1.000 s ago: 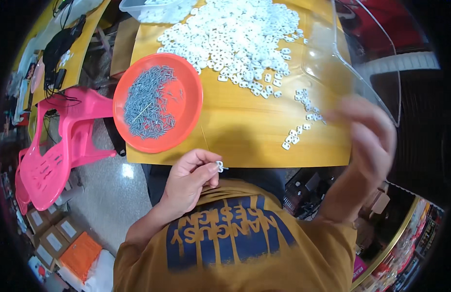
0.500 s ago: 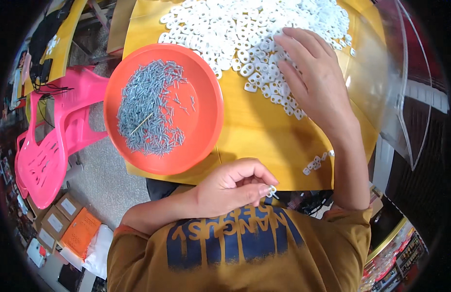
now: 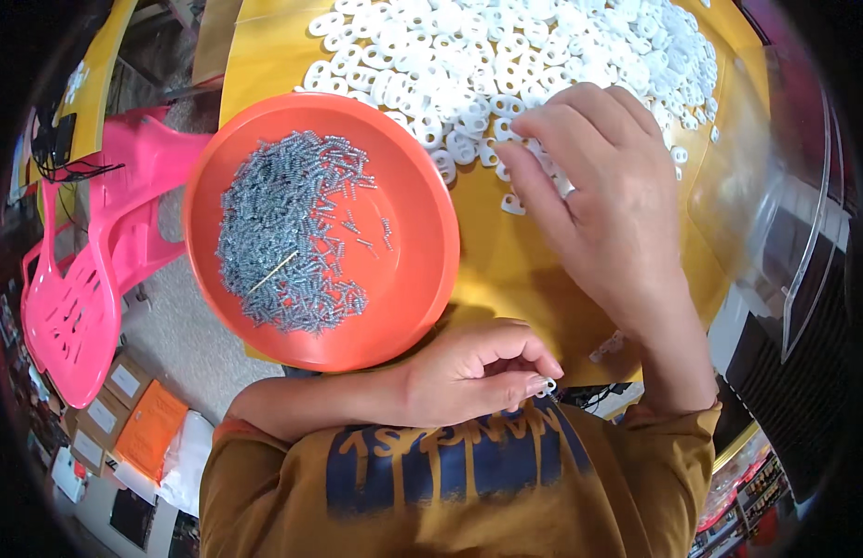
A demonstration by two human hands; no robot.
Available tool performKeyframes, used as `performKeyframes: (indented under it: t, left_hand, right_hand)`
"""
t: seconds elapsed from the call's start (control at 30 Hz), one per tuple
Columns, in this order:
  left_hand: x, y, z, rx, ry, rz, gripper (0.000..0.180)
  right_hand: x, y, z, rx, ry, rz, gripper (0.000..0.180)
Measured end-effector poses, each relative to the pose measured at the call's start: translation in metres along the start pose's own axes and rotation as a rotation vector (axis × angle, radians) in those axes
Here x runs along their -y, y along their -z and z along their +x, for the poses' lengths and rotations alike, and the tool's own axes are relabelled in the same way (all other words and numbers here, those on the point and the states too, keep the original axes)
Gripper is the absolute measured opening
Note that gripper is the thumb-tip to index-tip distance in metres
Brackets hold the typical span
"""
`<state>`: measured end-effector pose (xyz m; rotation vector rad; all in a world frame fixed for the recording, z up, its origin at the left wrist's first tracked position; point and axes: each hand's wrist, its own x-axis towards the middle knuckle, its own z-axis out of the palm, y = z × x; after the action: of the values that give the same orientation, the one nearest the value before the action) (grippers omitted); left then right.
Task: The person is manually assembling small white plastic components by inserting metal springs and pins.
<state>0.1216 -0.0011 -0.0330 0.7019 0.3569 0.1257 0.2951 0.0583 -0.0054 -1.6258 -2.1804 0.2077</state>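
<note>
My left hand (image 3: pixel 482 372) is held close to my shirt, thumb and fingers pinched on a small white plastic piece (image 3: pixel 546 386) with holes. A thin dark bit juts from below that piece, too small to make out. Above the near edge of a large pile of similar white plastic pieces (image 3: pixel 478 56) is my right hand (image 3: pixel 617 195), fingers bent and thumb apart from them. No held thing shows between its thumb and forefinger. To the left, an orange-red bowl (image 3: pixel 408 288) carries many small metal springs (image 3: pixel 273 219) and a thin yellowish stick (image 3: pixel 273 272).
Bowl and pile rest on a yellow tabletop (image 3: pixel 487 279). A few white pieces (image 3: pixel 606 347) lie near its front edge, beside my right forearm. A clear plastic sheet (image 3: pixel 808 270) hangs at the right. Pink chairs (image 3: pixel 73 316) and cardboard boxes (image 3: pixel 124 386) stand at the left.
My right hand has drawn back toward me from farther over the pile. My left hand keeps its pinch on the white piece. The whole view has shifted slightly.
</note>
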Motion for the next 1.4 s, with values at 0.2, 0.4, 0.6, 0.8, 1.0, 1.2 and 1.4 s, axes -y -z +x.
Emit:
performKeyframes:
  t: [0.2,0.4,0.6,0.8,1.0,1.2,1.4]
  left_hand:
    - [-0.002,0.003,-0.012,-0.005,0.000,0.023,0.013]
    - [-0.011,-0.003,-0.037,0.028,-0.156,0.100,0.013]
    - [-0.035,-0.003,-0.133,-0.156,-0.317,-0.056,0.012]
    - [-0.032,-0.012,-0.333,-1.140,-1.258,-0.211,0.016]
    - [-0.003,-0.060,-0.468,-1.451,-1.936,-0.215,0.011]
    - [-0.001,-0.048,-0.321,-1.194,-1.438,-0.163,0.016]
    - [0.007,-0.074,-0.181,-0.662,-0.815,-0.089,0.014]
  right_hand:
    - [0.014,-0.010,0.013,0.045,-0.086,-0.064,0.011]
    - [0.023,-0.013,0.014,0.070,-0.117,-0.045,0.009]
    - [0.038,-0.005,-0.001,-0.040,-0.268,0.096,0.016]
    - [0.037,0.031,-0.023,-0.206,-0.497,0.605,0.031]
    - [-0.007,0.034,-0.054,-0.067,-0.508,1.707,0.030]
    - [0.086,0.026,-0.103,-0.005,-0.427,1.939,0.049]
    - [0.180,0.034,-0.116,-0.058,-0.434,1.947,0.024]
